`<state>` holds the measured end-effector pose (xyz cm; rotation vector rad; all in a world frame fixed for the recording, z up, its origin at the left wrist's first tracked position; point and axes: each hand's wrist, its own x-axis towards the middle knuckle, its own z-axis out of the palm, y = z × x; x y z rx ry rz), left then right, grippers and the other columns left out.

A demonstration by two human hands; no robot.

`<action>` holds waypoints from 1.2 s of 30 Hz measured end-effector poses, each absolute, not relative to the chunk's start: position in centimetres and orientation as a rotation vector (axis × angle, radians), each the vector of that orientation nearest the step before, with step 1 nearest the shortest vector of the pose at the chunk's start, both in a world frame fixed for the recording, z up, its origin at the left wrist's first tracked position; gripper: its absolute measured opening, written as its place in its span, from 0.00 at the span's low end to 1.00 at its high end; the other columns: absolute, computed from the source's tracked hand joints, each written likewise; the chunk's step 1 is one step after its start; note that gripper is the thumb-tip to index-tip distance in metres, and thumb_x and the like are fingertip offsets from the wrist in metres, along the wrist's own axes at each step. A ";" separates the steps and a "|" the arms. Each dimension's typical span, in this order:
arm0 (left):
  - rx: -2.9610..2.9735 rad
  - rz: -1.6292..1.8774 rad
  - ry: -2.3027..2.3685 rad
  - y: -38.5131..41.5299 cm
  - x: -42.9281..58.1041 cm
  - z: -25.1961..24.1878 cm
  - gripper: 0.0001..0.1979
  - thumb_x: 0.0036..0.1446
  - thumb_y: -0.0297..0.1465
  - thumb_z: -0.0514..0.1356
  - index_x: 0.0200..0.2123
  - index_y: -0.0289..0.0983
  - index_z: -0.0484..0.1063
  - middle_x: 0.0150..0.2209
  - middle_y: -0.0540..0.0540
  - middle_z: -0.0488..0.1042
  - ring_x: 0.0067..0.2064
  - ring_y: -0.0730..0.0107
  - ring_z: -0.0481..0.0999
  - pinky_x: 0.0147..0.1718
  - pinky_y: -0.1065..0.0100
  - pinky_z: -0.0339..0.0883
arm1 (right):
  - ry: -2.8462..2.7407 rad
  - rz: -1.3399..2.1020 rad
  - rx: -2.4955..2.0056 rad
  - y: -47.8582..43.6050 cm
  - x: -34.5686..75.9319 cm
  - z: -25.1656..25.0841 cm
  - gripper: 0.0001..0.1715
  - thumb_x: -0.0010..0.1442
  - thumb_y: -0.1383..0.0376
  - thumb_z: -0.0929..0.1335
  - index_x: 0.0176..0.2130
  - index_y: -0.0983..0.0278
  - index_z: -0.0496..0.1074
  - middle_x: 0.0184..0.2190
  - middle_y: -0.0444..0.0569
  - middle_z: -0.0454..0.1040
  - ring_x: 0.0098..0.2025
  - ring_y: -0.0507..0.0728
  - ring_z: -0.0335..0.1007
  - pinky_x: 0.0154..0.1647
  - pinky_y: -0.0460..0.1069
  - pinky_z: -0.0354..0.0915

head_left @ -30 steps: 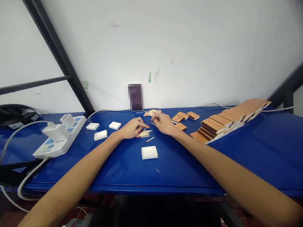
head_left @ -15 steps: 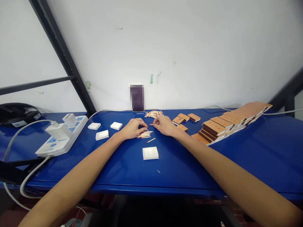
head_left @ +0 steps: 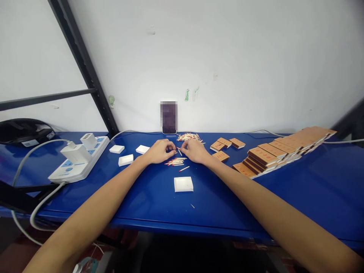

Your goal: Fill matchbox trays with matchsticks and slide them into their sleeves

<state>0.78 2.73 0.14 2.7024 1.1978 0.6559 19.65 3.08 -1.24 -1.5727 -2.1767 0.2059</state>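
Observation:
My left hand (head_left: 162, 151) is over the blue table, its thumb and forefinger curved toward each other, and whether anything is between them is too small to tell. My right hand (head_left: 193, 151) faces it, fingers pinched together at a match (head_left: 179, 151) between the two hands. Just below the hands lies a small pile of matches (head_left: 175, 162) with a single match (head_left: 184, 168) beside it. Behind my right hand is a larger heap of matches (head_left: 189, 137). Nearer to me sits a white matchbox tray (head_left: 183, 184).
White trays (head_left: 126, 160) lie left of my hands, near a power strip (head_left: 82, 167) with cables. To the right are loose matchboxes (head_left: 220, 156) and a long stack of matchboxes (head_left: 263, 155). A phone (head_left: 170, 117) leans on the wall.
The view has shifted slightly, moving the table's things rightward. A match now shows between my hands, and my left hand's fingertips have lifted off the small pile.

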 end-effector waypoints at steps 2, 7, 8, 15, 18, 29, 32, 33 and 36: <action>2.709 0.619 1.202 2.6 0.4 0.3 0.09 0.55 0.33 0.57 0.33 0.36 0.76 0.30 0.47 0.73 0.33 0.68 0.71 0.34 0.68 0.64 | -2.179 0.221 -1.531 2.8 19.8 -1.2 0.12 0.59 0.60 0.66 0.33 0.63 0.77 0.31 0.49 0.78 0.36 0.55 0.72 0.37 0.47 0.61; 2.698 0.612 1.174 2.4 0.4 0.4 0.08 0.53 0.30 0.58 0.30 0.36 0.76 0.31 0.47 0.74 0.32 0.70 0.71 0.33 0.69 0.64 | -2.234 0.214 -1.436 2.6 19.8 -0.9 0.09 0.55 0.64 0.68 0.31 0.65 0.78 0.26 0.48 0.77 0.30 0.54 0.70 0.32 0.46 0.60; 2.678 0.609 1.170 2.3 0.6 0.3 0.08 0.53 0.30 0.57 0.30 0.36 0.76 0.31 0.47 0.75 0.32 0.70 0.71 0.33 0.69 0.64 | -2.241 0.201 -1.422 2.7 19.7 -0.9 0.08 0.55 0.66 0.68 0.31 0.65 0.79 0.26 0.48 0.77 0.30 0.53 0.69 0.32 0.46 0.60; 2.610 0.749 1.163 1.9 1.9 0.6 0.11 0.57 0.35 0.58 0.30 0.36 0.76 0.28 0.49 0.75 0.30 0.72 0.70 0.31 0.70 0.61 | -2.332 0.285 -1.287 2.8 19.7 -0.4 0.11 0.58 0.67 0.66 0.33 0.65 0.79 0.27 0.46 0.77 0.30 0.52 0.68 0.33 0.45 0.59; 2.563 0.894 1.259 1.6 1.3 1.1 0.14 0.60 0.37 0.54 0.30 0.35 0.74 0.24 0.50 0.72 0.27 0.72 0.67 0.29 0.70 0.59 | -2.382 0.314 -1.198 1.8 20.7 0.8 0.13 0.59 0.68 0.64 0.37 0.65 0.79 0.31 0.47 0.78 0.31 0.52 0.69 0.35 0.45 0.61; 2.789 0.414 1.121 0.9 0.3 1.1 0.20 0.65 0.42 0.47 0.43 0.39 0.75 0.41 0.45 0.72 0.45 0.63 0.69 0.47 0.63 0.60 | -2.529 0.108 -1.687 -0.4 23.3 1.9 0.05 0.55 0.69 0.67 0.32 0.65 0.74 0.32 0.56 0.77 0.34 0.59 0.72 0.30 0.49 0.58; 2.799 0.371 1.148 0.3 0.7 1.5 0.24 0.60 0.51 0.51 0.42 0.39 0.75 0.40 0.45 0.72 0.44 0.62 0.69 0.45 0.63 0.60 | -2.470 0.109 -1.647 0.3 22.8 1.0 0.10 0.54 0.72 0.66 0.37 0.65 0.74 0.33 0.54 0.77 0.35 0.58 0.73 0.32 0.48 0.59; 2.806 0.354 1.163 0.1 0.8 1.6 0.26 0.58 0.54 0.52 0.42 0.38 0.75 0.40 0.45 0.72 0.43 0.61 0.70 0.43 0.63 0.60 | -2.432 0.113 -1.623 0.5 22.5 0.6 0.12 0.54 0.73 0.66 0.39 0.65 0.74 0.34 0.53 0.77 0.36 0.58 0.73 0.34 0.47 0.60; 2.836 0.300 1.207 -0.2 1.2 1.8 0.33 0.51 0.60 0.54 0.42 0.38 0.74 0.40 0.44 0.72 0.42 0.60 0.71 0.40 0.64 0.60 | -2.306 0.137 -1.558 1.2 21.2 -0.1 0.13 0.56 0.73 0.64 0.40 0.66 0.74 0.35 0.50 0.78 0.38 0.55 0.72 0.38 0.46 0.61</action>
